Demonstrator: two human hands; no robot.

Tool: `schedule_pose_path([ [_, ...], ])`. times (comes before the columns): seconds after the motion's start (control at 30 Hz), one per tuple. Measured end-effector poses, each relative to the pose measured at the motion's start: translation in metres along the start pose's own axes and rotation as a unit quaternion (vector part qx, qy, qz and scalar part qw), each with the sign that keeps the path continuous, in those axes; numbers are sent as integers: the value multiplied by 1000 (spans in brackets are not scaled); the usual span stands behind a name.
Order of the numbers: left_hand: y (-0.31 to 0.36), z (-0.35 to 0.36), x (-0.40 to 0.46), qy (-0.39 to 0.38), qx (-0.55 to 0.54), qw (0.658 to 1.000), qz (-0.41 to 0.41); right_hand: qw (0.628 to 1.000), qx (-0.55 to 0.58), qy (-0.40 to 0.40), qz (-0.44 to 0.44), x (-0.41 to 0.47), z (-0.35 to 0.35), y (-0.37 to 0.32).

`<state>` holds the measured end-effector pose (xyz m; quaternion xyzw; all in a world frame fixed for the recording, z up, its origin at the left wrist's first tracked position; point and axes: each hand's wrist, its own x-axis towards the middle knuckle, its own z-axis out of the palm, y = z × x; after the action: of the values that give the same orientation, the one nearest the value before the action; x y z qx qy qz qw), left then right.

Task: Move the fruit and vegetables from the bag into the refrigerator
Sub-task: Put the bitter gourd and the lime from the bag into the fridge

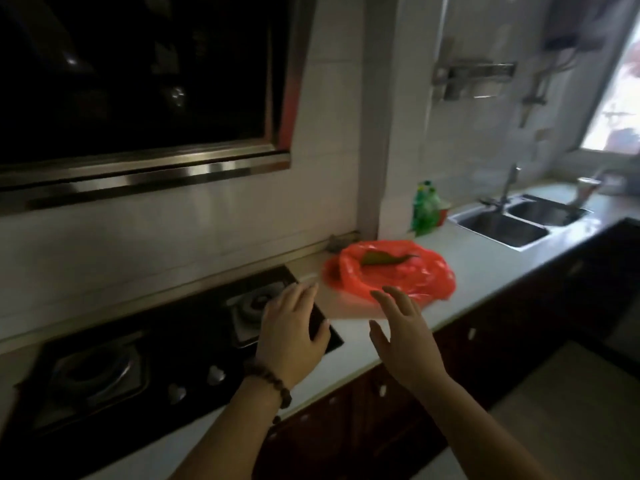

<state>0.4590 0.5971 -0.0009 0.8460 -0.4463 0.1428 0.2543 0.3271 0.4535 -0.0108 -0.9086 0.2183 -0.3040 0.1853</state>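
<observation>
A red plastic bag [405, 275] lies crumpled on the white counter [485, 271], its mouth open upward. A dark green vegetable [377, 259] shows inside it near the top. My left hand [292, 336] hovers over the right edge of the stove, just left of the bag, fingers spread, holding nothing. My right hand [403, 337] is in front of the bag, fingertips at its near edge, fingers apart and empty. A bead bracelet sits on my left wrist. No refrigerator is in view.
A black gas stove [145, 368] with two burners fills the left counter, under a dark range hood [138, 98]. A green bottle [426, 209] stands behind the bag. A double steel sink [519, 223] with a tap lies to the right. Dark cabinets run below.
</observation>
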Motion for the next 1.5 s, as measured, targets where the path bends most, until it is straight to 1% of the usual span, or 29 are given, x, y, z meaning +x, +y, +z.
schedule_pose_path([
  [0.1, 21, 50, 34, -15, -25, 999, 21, 998, -33, -11, 45, 10, -1, 50],
  [0.2, 34, 99, 74, -16, -52, 998, 28, 996, -55, -19, 67, 36, 1, 99],
  [0.37, 36, 176, 157, -15, -86, 996, -4, 991, -90, -62, 73, 113, 5, 179],
  [0.5, 31, 224, 212, -28, -80, 996, -40, 988, -94, -97, 76, 174, 16, 232],
  [0.67, 22, 274, 262, -72, -64, 994, -58, 984, -80, -126, 98, 218, 33, 284],
  [0.77, 16, 299, 283, -81, -55, 992, -73, 984, -67, -135, 93, 248, 47, 312],
  [0.97, 0, 351, 297, -78, 1, 989, -123, 980, -34, -193, 9, 332, 91, 367],
  [1.1, -7, 383, 308, -93, 55, 979, -172, 965, -23, -257, -46, 391, 133, 406],
  [1.17, -12, 399, 313, -113, 97, 970, -191, 950, -15, -299, -83, 413, 155, 420],
  [1.23, -16, 411, 319, -137, 122, 956, -228, 929, -15, -346, -131, 430, 175, 431],
  [1.33, -24, 423, 324, -183, 172, 926, -281, 894, -9, -401, -200, 449, 202, 441],
  [1.43, -39, 431, 331, -191, 179, 905, -336, 862, -24, -432, -262, 463, 230, 445],
  [1.5, -53, 434, 340, -208, 146, 886, -389, 844, -45, -456, -280, 469, 248, 446],
])
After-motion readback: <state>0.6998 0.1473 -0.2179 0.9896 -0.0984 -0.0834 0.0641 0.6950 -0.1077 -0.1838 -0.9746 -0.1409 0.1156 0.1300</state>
